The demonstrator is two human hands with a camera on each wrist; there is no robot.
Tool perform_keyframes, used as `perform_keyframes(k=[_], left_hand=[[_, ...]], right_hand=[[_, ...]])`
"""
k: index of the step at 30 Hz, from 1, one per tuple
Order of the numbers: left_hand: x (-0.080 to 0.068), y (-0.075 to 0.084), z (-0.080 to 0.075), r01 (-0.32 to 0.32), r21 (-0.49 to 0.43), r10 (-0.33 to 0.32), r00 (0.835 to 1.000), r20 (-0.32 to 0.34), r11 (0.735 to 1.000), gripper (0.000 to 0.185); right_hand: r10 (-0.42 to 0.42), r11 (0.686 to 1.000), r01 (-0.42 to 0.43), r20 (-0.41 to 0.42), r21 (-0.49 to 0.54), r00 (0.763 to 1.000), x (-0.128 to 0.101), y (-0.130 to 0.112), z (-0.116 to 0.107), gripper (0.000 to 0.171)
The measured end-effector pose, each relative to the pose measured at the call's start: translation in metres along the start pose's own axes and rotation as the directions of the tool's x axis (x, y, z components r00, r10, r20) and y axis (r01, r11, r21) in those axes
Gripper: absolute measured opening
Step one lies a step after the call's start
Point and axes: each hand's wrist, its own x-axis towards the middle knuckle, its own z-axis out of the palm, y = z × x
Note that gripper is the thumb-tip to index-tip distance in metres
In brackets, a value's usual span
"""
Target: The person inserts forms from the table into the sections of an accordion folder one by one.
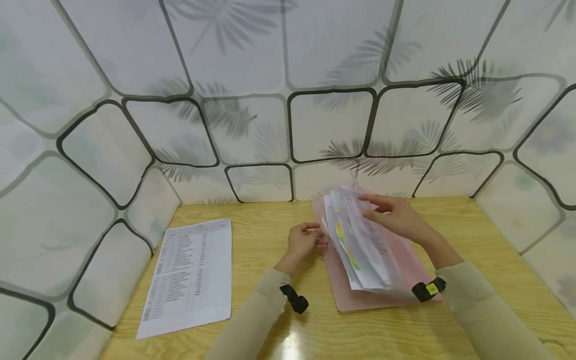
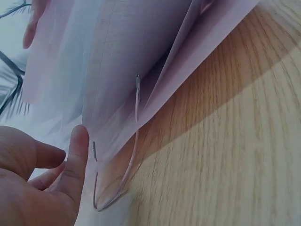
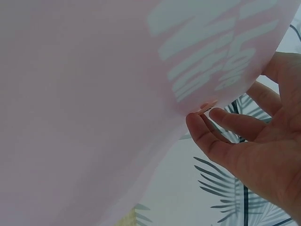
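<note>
A pink folder (image 1: pixel 355 300) lies on the table with its sheets of paper (image 1: pixel 375 250) fanned up at a slant inside. My left hand (image 1: pixel 306 242) is at the folder's left edge. In the left wrist view its fingertips are right at a clear sleeve (image 2: pixel 70 94), beside a thin pink cord (image 2: pixel 133 146) with metal tips. My right hand (image 1: pixel 393 217) holds the raised upper edge of the folder. The right wrist view shows the pink cover (image 3: pixel 94 103) with white lettering, its edge at the fingers beside a small coral-coloured piece (image 3: pixel 206 107).
A printed list sheet (image 1: pixel 189 275) lies flat on the wooden table (image 1: pixel 265 220) to the left of the folder. Patterned wall covering (image 1: pixel 333 125) stands behind and at both sides of the table. Yellow and green tabs (image 1: pixel 340 232) show along the papers' left edge.
</note>
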Motion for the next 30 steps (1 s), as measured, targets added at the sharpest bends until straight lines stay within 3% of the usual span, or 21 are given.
perform_keyframes(k=[5, 9, 16, 25, 30], left_hand=[[-0.003, 0.002, -0.006, -0.001, 0.047, -0.002, 0.997, 0.072, 0.999, 0.024], [-0.006, 0.012, -0.024, -0.053, 0.087, 0.045, 0.995, 0.091, 0.995, 0.027], [-0.016, 0.040, -0.084, -0.079, 0.187, 0.072, 0.997, 0.041, 0.979, 0.034], [-0.036, 0.056, -0.168, -0.036, 0.281, 0.064, 0.994, -0.091, 0.959, 0.040], [-0.048, 0.060, -0.206, -0.003, 0.291, 0.051, 0.986, -0.157, 0.957, 0.041]], right_hand=[[0.000, 1.000, 0.000, 0.011, 0.003, 1.000, 0.002, -0.001, 0.003, 0.053], [0.001, 1.000, -0.001, 0.012, 0.002, 1.000, 0.005, -0.002, 0.005, 0.053], [-0.018, 1.000, 0.018, 0.008, 0.000, 1.000, 0.007, -0.004, 0.004, 0.051], [-0.013, 0.999, 0.013, -0.009, 0.043, 1.000, 0.009, -0.003, 0.007, 0.051], [-0.014, 0.997, 0.016, -0.033, 0.081, 0.999, 0.008, 0.000, 0.008, 0.049]])
